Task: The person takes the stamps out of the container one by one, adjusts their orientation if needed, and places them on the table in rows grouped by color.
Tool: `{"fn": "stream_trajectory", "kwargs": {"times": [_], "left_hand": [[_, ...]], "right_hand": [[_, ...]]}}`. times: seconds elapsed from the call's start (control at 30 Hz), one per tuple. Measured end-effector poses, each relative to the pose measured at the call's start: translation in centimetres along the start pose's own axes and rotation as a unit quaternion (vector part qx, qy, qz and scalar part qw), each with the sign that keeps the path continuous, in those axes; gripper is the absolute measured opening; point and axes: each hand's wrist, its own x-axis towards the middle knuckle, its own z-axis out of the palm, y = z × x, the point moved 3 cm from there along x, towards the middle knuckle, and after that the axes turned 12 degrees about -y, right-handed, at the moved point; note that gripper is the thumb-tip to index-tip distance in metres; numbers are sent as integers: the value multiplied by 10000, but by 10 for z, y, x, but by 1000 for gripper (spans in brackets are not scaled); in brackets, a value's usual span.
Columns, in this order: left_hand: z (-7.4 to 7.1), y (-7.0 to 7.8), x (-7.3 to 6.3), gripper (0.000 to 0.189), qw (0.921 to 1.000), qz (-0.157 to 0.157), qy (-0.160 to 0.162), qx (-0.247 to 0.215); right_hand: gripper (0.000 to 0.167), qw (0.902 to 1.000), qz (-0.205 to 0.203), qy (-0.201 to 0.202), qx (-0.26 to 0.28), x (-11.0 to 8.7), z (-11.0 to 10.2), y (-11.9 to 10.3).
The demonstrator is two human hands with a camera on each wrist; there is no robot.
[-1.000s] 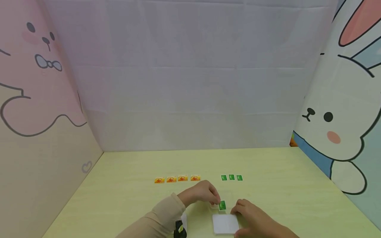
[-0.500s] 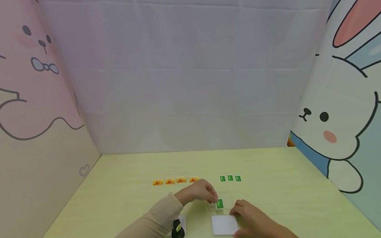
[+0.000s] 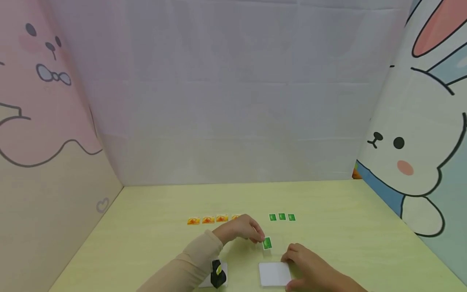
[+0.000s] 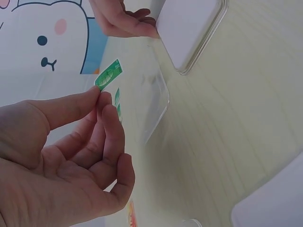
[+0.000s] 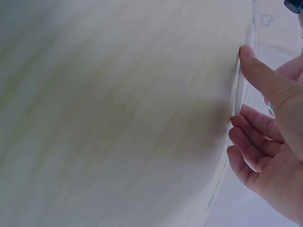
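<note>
My left hand (image 3: 243, 229) pinches a small green card (image 3: 267, 243) with a white border between thumb and index fingertip. In the left wrist view this green card (image 4: 109, 74) is held up off the table, its other fingers loosely curled. Beneath it lies a clear plastic piece (image 4: 158, 106), flat on the tabletop. My right hand (image 3: 311, 268) grips the right side of a flat white case (image 3: 275, 274), thumb at the near corner and fingers at the far one. Clear layered edges show on this case in the left wrist view.
Several orange cards (image 3: 208, 219) form a row farther back, one partly behind the left hand. Three green cards (image 3: 282, 216) lie to their right. Under the left forearm, a black item (image 3: 218, 275) with a yellow mark overlaps a white flat piece (image 3: 224, 269). Fabric walls enclose the table (image 3: 335, 227).
My left hand has moved slightly away from me with the green card, lifting it from beside the clear piece. The right hand stays at the white case.
</note>
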Motion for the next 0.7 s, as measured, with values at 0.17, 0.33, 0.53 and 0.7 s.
{"fn": "stream_trajectory", "kwargs": {"times": [0.17,0.33,0.53,0.7], "left_hand": [[-3,-4,3,8,10000,-19,-24,54],[-6,-5,3,8,10000,16,-18,30],[-9,-5,3,8,10000,59,29,-33],[-11,-5,4,9,9999,100,40,-5]], "right_hand": [[60,9999,-41,54,-104,0,-1,0],[59,10000,-74,33,-43,1,-1,1],[57,10000,-73,1,26,1,1,3],[55,9999,-124,48,-67,2,2,4]]}}
